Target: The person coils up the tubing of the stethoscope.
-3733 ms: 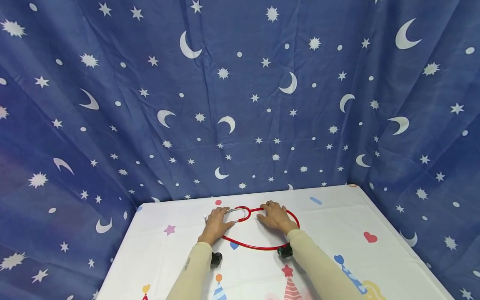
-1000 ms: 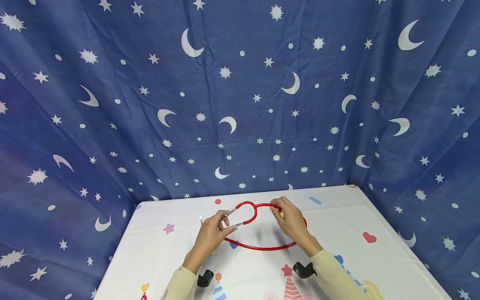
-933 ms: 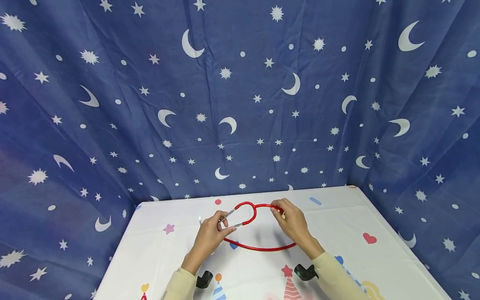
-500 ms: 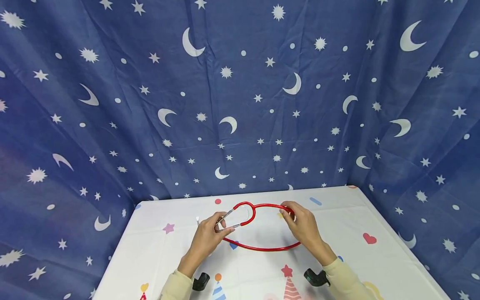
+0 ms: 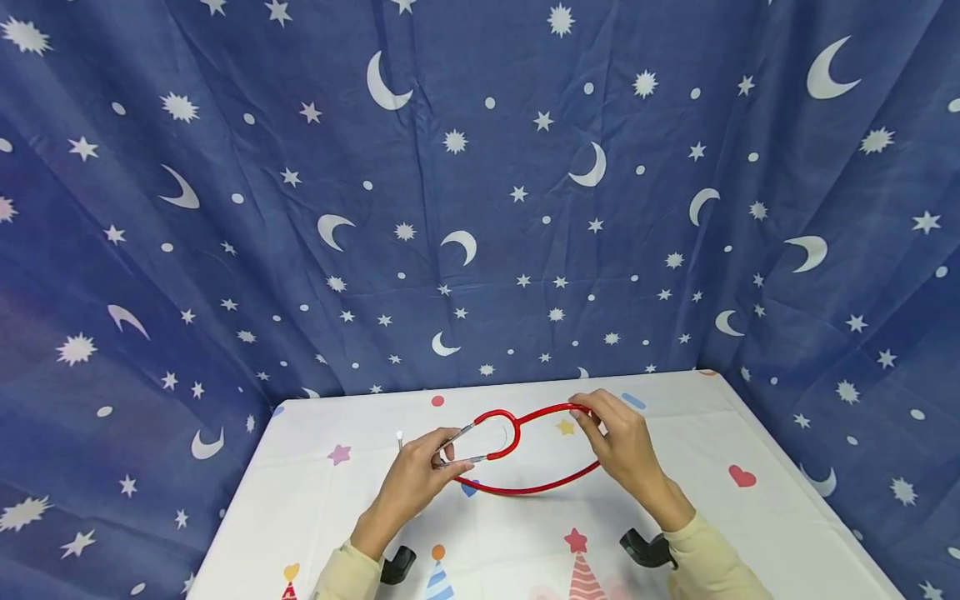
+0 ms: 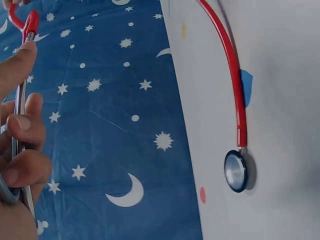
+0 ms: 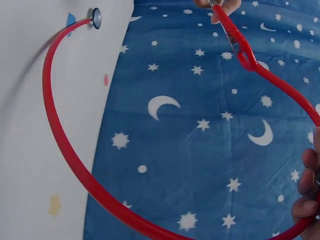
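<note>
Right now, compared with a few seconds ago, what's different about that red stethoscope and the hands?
The headset end of the red stethoscope has risen off the white tablecloth. The left hand now grips its metal ear tubes; the right hand has shifted rightward and pinches the red tubing. The blue curtain looks unchanged.

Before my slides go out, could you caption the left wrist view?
Left hand gripping slim silver metal tubes of a red-tubed stethoscope, its round silver chestpiece near the white tablecloth.
</note>
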Action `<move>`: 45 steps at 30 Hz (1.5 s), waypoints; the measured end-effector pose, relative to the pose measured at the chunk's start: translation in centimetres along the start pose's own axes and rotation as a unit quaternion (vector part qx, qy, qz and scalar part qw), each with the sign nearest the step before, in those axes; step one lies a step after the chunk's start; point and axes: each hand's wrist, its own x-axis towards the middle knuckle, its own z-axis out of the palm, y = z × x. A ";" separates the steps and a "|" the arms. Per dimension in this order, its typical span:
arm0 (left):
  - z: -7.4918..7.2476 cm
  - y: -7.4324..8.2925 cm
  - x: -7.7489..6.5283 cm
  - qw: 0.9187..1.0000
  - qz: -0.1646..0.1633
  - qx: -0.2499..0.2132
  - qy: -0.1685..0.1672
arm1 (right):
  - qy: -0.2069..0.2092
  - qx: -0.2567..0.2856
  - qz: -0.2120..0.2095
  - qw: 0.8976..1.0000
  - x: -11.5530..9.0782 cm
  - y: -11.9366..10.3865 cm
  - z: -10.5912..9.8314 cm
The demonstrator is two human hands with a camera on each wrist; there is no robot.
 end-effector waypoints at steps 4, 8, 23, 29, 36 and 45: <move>-0.5 0.6 0.2 1.000 0.021 0.007 -0.009 | 0.029 0.018 -0.042 0.999 0.8 -0.4 -0.3; -1.0 1.2 0.3 0.999 0.031 0.014 -0.024 | 0.040 0.035 -0.083 0.995 2.0 -0.7 -0.5; -1.4 3.2 0.9 0.992 0.103 0.014 -0.071 | -0.034 0.068 -0.130 0.989 5.4 -1.9 -0.3; -1.2 3.6 1.0 0.988 0.137 0.012 -0.070 | -0.075 0.065 -0.114 0.989 6.0 -2.4 0.3; -1.1 4.1 1.0 0.984 0.171 0.010 -0.048 | -0.131 0.066 -0.090 0.985 6.1 -2.6 1.2; -1.1 4.8 1.1 0.981 0.189 0.010 -0.036 | -0.204 0.067 -0.049 0.975 5.6 -2.3 1.9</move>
